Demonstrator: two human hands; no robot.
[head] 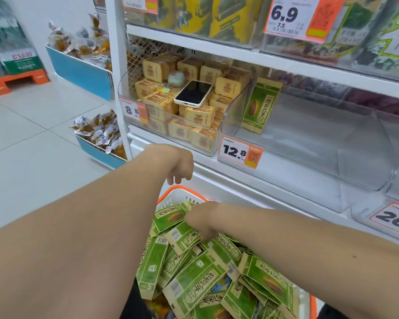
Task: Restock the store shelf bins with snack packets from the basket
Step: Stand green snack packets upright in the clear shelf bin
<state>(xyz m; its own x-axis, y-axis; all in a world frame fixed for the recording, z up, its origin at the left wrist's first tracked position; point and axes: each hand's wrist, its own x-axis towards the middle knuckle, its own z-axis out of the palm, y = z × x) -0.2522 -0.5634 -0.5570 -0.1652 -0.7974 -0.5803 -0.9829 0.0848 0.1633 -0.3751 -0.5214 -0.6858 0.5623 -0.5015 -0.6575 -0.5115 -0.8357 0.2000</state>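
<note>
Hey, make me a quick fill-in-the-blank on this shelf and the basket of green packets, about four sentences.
A ____ lies on the tan packets. The bin above the 12.8 tag holds only ____ green packet. The right hand reaches into a basket whose rim is ____. The left hand hovers over that rim, holding ____.
Missing words: phone; one; orange; nothing.

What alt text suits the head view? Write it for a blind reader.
A person's right hand reaches into an orange-rimmed basket heaped with green snack packets, left hand hovering above. One green packet stands in the clear shelf bin ahead.
</note>
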